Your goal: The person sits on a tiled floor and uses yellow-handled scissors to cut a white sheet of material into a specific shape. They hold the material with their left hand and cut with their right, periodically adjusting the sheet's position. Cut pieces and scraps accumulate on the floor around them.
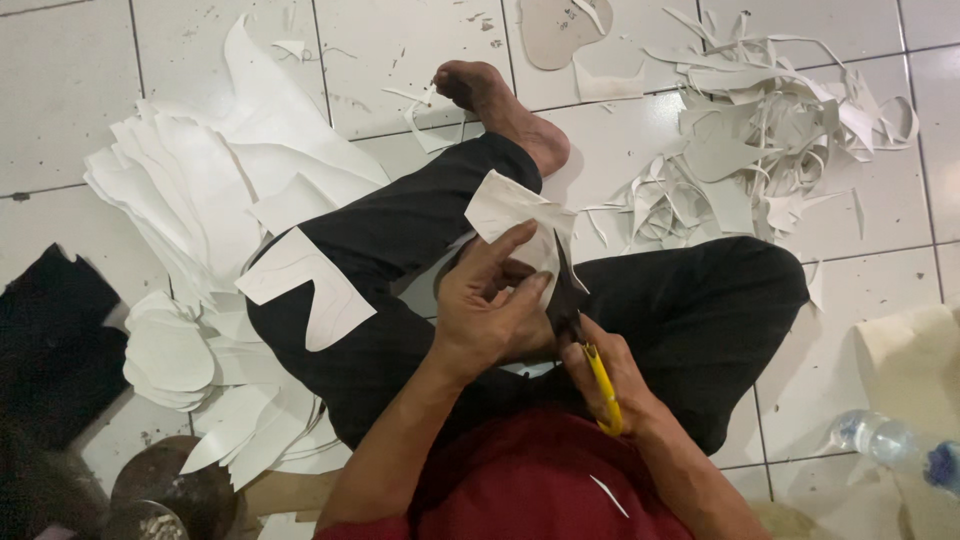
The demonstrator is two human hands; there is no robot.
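White sheet piece (520, 215) mid-frame above lap, pinched in left hand (490, 310). Right hand (610, 385) clenched on yellow-handled scissors (580, 330), blades at piece edge. Best: keep sheet taut, turn piece rather than scissors. Scrap pile (770, 130) upper right.

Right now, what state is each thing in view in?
White cut sheet piece: held up in left hand, partly cut.
Yellow-handled scissors: gripped in right hand, blades at the sheet.
Pile of white sheets: stacked on floor.
Heap of white offcut strips: scattered.
Clear plastic bottle: lying down.
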